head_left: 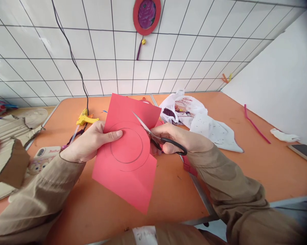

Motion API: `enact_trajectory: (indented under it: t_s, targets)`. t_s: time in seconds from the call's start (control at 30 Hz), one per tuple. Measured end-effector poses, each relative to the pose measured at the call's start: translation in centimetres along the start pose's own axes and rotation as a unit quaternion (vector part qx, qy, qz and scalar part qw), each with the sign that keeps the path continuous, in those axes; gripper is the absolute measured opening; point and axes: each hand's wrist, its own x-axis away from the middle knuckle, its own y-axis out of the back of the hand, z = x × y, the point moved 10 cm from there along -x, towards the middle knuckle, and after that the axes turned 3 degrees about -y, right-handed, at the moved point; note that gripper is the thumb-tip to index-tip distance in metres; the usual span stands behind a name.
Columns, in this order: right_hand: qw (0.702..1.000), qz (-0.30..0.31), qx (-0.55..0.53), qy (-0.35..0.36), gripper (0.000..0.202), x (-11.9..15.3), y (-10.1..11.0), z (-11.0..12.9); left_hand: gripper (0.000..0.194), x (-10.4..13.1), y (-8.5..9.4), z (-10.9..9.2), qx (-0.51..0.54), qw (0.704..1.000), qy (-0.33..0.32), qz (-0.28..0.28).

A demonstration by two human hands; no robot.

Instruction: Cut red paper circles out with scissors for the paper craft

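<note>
A sheet of red paper (125, 149) is held up over the table, with two rings drawn on it, one inside the other. My left hand (99, 139) grips its left edge, thumb on top and fingers hidden behind. In my right hand (173, 136) are scissors (157, 137) with black handles, my fingers closed round the loops. The blades reach over the paper's right side, pointing up and left, at the outer ring. A cut runs in from the right edge along that ring, and the lower flap bends away.
A yellow glue gun (84, 117), torn cardboard (12, 153) and a phone (44, 154) lie left on the orange table (168, 190). White plastic bags (189, 109) sit at the back right, a pink stick (257, 124) farther right. An oval ornament (146, 30) hangs on the tiled wall.
</note>
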Motion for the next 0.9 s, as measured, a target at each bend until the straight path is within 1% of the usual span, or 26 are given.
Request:
enact_trajectory:
  t_s: [0.13,0.27,0.47,0.6,0.73,0.9]
  targets:
    - [1.000,0.008,0.007,0.013,0.064,0.04,-0.01,0.15,0.014,0.09,0.12,-0.09,-0.004,1.000,0.003,-0.010]
    - [1.000,0.020,0.003,0.017,0.062,0.00,-0.18,0.23,0.013,0.08,0.08,-0.21,-0.016,1.000,-0.002,-0.009]
    - [0.999,0.005,-0.016,0.030,0.058,-0.07,-0.02,0.65,0.016,0.01,0.18,-0.06,-0.023,1.000,0.000,-0.010]
    - [0.999,0.008,-0.021,0.045,0.055,-0.14,0.01,0.82,0.016,-0.02,0.17,0.01,-0.015,1.000,0.001,-0.008]
    - [0.999,0.005,-0.027,0.023,0.055,-0.17,0.13,0.35,0.015,0.02,0.11,0.02,-0.010,1.000,0.003,-0.008]
    - [0.998,-0.017,-0.053,-0.007,0.052,-0.05,0.41,-0.10,0.014,0.10,-0.05,-0.10,-0.006,1.000,0.007,-0.012]
